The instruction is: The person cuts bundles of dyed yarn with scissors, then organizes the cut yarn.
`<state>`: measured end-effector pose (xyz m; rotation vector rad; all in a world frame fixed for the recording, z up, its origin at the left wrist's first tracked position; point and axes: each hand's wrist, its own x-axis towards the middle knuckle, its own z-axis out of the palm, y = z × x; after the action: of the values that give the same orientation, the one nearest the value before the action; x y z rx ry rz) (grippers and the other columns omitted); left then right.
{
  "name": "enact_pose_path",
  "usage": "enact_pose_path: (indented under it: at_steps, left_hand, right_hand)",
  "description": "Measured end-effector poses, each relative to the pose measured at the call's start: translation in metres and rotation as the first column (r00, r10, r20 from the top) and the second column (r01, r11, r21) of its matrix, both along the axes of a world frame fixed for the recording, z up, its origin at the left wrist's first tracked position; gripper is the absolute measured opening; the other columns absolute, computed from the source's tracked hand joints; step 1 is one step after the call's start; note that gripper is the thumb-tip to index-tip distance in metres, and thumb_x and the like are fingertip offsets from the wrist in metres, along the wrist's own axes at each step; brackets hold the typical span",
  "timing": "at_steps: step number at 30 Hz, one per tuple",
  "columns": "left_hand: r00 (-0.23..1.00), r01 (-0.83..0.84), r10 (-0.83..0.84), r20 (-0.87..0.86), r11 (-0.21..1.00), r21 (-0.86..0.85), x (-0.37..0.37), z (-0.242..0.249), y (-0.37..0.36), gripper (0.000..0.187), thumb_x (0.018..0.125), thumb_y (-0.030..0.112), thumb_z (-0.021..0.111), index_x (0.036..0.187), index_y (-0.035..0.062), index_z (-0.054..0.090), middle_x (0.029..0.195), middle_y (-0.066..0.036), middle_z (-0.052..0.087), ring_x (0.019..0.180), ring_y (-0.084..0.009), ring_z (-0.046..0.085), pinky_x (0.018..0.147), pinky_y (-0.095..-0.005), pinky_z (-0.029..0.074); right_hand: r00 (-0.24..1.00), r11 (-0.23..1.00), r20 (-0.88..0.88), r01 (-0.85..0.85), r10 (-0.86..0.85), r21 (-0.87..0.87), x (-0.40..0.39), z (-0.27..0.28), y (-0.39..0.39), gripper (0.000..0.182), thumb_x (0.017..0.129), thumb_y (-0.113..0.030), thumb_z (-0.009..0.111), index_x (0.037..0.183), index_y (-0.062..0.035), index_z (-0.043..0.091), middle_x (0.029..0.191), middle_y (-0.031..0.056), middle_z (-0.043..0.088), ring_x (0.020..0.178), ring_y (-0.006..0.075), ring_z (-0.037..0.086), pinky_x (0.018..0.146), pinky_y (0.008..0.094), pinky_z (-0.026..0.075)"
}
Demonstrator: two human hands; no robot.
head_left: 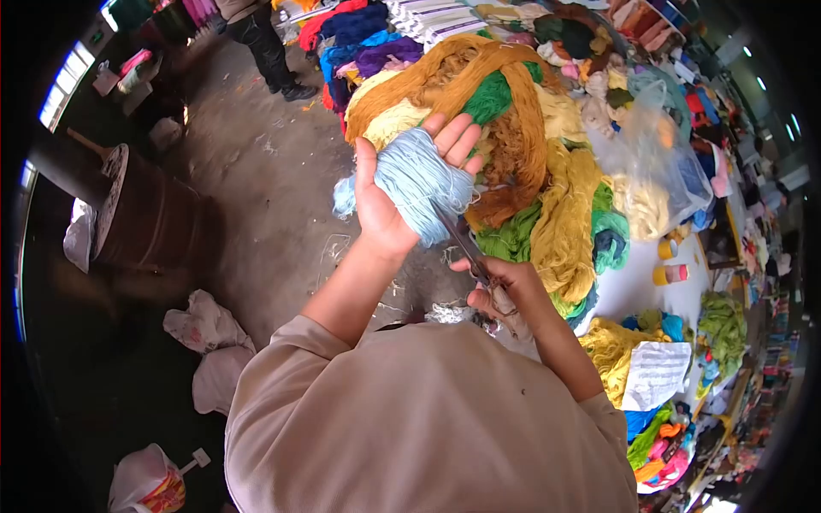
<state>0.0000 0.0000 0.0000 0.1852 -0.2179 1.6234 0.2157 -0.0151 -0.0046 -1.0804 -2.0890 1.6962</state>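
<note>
A bundle of light blue yarn (pixel 421 181) rests on the upturned palm of my left hand (pixel 385 221), with the fingers stretched out behind it and the thumb at its left side. In my right hand (pixel 511 282), lower and to the right, are dark metal scissors (pixel 470 248). Their blades point up and left and reach the lower right edge of the blue yarn; whether they cut a strand cannot be made out. Just beyond my left fingers lie a large golden-brown skein (pixel 526 111) and a green skein (pixel 489 98).
Yarn in many colours covers the table on the right, with mustard skeins (pixel 566 222), a clear plastic bag (pixel 654 158) and a paper sheet (pixel 657 374). A rusty drum (pixel 158 209) and white sacks (pixel 209 329) stand left. Another person's legs (pixel 267 51) show at the top.
</note>
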Motion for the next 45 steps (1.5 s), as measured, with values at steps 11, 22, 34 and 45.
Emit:
enact_pose_path:
  at_steps: [11, 22, 34, 45]
  left_hand:
    - [0.992, 0.075, -0.077, -0.096, 0.997, -0.026, 0.004, -0.014, -0.006, 0.097, 0.093, 0.073, 0.033, 0.151, -0.0035, 0.025, 0.156, -0.024, 0.031, 0.146, -0.0373, 0.029, 0.12, -0.0534, 0.021]
    - [0.912, 0.326, -0.343, -0.223, 0.939, -0.111, 0.02, -0.042, -0.005, 0.098, 0.091, 0.072, 0.04, 0.154, -0.0009, 0.02, 0.158, -0.024, 0.027, 0.14, -0.0401, 0.038, 0.113, -0.0561, 0.032]
    - [0.936, 0.306, -0.321, -0.143, 0.945, -0.118, 0.014, -0.048, 0.006, 0.093, 0.095, 0.071, 0.029, 0.154, -0.0005, 0.021, 0.16, -0.022, 0.023, 0.146, -0.0402, 0.025, 0.115, -0.063, 0.024]
    - [0.955, 0.247, -0.25, -0.159, 0.968, -0.036, 0.006, -0.042, -0.002, 0.087, 0.096, 0.067, 0.034, 0.156, 0.0055, 0.02, 0.163, -0.008, 0.022, 0.145, -0.0487, 0.02, 0.11, -0.0727, 0.023]
  right_hand:
    - [0.996, 0.998, -0.092, -0.001, -0.005, -0.064, -0.01, 0.0, 0.002, 0.034, 0.086, -0.001, 0.074, 0.118, -0.0062, 0.067, 0.078, -0.0004, 0.065, 0.073, 0.0047, 0.062, 0.062, 0.0205, 0.048]
    - [0.988, 0.573, -0.02, -0.073, 0.154, 0.816, -0.005, 0.007, 0.047, 0.042, 0.084, 0.008, 0.063, 0.122, -0.011, 0.06, 0.092, 0.0019, 0.062, 0.083, 0.0112, 0.052, 0.079, 0.0262, 0.042]
    - [0.975, 0.759, -0.201, 0.061, 0.093, 0.648, 0.005, -0.004, 0.054, 0.06, 0.065, 0.009, 0.07, 0.119, -0.014, 0.06, 0.099, 0.0056, 0.066, 0.08, 0.0232, 0.061, 0.081, 0.0336, 0.044]
    - [0.57, 0.976, -0.793, 0.14, -0.216, -0.165, 0.039, 0.011, 0.06, 0.057, 0.085, -0.01, 0.067, 0.134, 0.0022, 0.041, 0.077, 0.0052, 0.056, 0.067, 0.0114, 0.049, 0.063, 0.026, 0.038]
